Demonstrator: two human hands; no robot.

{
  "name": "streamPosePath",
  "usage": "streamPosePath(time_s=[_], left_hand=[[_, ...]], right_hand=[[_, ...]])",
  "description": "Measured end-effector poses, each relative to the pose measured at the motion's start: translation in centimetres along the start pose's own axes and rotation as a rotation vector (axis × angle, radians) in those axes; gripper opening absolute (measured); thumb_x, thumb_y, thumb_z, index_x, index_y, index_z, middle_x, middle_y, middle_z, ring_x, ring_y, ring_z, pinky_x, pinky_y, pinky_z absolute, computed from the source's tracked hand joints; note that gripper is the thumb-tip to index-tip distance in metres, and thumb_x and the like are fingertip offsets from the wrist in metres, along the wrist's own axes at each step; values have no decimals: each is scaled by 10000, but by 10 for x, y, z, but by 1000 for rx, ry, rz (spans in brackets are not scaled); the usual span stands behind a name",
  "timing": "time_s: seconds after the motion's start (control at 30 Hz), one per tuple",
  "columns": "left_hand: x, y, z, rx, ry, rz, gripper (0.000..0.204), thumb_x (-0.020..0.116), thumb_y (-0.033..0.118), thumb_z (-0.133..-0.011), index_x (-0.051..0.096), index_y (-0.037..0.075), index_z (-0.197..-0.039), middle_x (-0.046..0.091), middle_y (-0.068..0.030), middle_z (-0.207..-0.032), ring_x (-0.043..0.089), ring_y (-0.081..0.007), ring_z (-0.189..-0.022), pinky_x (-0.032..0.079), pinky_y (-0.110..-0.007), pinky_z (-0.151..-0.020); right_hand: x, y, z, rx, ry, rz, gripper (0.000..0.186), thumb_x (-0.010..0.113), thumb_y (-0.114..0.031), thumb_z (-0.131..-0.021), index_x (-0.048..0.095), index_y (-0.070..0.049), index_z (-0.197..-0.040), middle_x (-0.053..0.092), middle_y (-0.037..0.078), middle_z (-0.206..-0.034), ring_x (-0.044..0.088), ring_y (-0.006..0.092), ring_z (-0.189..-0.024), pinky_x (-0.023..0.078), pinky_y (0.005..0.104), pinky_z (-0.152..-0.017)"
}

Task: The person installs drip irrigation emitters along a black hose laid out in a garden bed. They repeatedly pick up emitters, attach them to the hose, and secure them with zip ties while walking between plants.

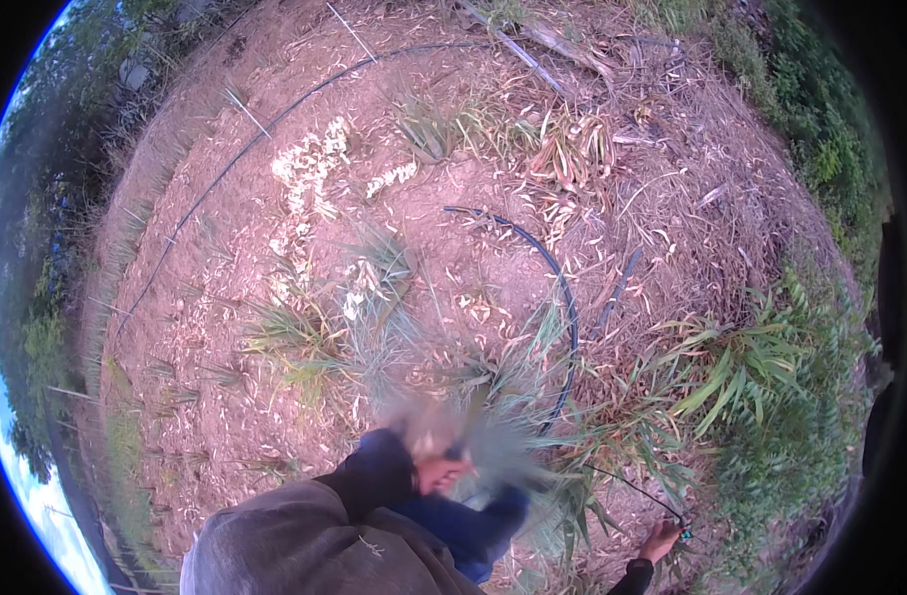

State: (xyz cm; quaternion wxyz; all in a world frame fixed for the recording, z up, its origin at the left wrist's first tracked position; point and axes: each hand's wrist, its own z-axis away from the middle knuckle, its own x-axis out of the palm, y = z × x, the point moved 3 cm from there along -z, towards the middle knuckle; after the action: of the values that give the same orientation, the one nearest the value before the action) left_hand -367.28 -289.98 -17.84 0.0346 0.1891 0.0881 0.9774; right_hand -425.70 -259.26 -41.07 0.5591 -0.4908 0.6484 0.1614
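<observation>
In the lower middle, my left hand [440,474] is curled at the base of blurred grey-green leaves [498,446]; motion blur hides exactly what is in it. At the lower right, my right hand [660,537] has its fingers around a small teal fitting [685,535] on a thin black tube [632,484]. Spiky leafy plants [488,382] stand just beyond my hands. My dark sleeves, grey top and blue trousers fill the lower middle.
A thick black hose [570,317] curves over leaf-strewn soil [225,248]; a thinner line [245,149] arcs farther out. Dead branches [582,55] lie at the top, pale stakes [354,35] at the upper left. Green bushes [771,486] border the right, trees [27,248] the left.
</observation>
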Motion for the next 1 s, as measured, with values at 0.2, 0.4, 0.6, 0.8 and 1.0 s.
streamPosePath(time_s=[0.2, 0.4, 0.6, 0.8, 1.0], left_hand=[[-9, -38, 122, 64, -94, 81, 301, 591, 286, -935, 597, 8, -1049, 290, 64, -541, 305, -72, -448, 269, -256, -424], [-87, -42, 127, 407, -108, 274, 270, 520, 288, -971, 547, 45, -1084, 271, 78, -587, 265, -60, -482, 241, -234, -449], [-166, 6, 162, 478, -138, 670, 267, 523, 305, -968, 567, 64, -1075, 276, 83, -563, 247, -42, -432, 208, -229, -399], [-258, 25, 182, 633, -489, 689, 262, 562, 309, -938, 608, 52, -967, 324, 78, -536, 288, -31, -392, 219, -224, -358], [-352, 35, 340, 768, -84, 471, 200, 572, 273, -904, 623, 83, -867, 333, 83, -502, 309, -33, -386, 232, -225, -344]], right_hand=[[-14, -162, 62, 976, -591, -972, 457, 619, -125, -835, 486, -3, -1256, 559, 69, -917, 510, 127, -650, 397, 247, -531], [-34, -375, 88, 435, -1461, -595, 462, 564, -244, -884, 490, -28, -1286, 565, 128, -1047, 526, 165, -842, 386, 279, -748], [16, -541, 5, -148, -1567, -401, 493, 510, -363, -934, 493, -52, -1316, 572, 186, -1177, 542, 204, -1034, 375, 311, -964], [-117, -948, -24, -424, -1471, -517, 441, 536, -376, -938, 569, -21, -1198, 635, 93, -944, 595, 155, -817, 474, 286, -720], [-133, -1120, 65, -329, -1635, -633, 322, 588, -240, -923, 602, 38, -1084, 604, 68, -811, 529, 111, -724, 449, 272, -637]])
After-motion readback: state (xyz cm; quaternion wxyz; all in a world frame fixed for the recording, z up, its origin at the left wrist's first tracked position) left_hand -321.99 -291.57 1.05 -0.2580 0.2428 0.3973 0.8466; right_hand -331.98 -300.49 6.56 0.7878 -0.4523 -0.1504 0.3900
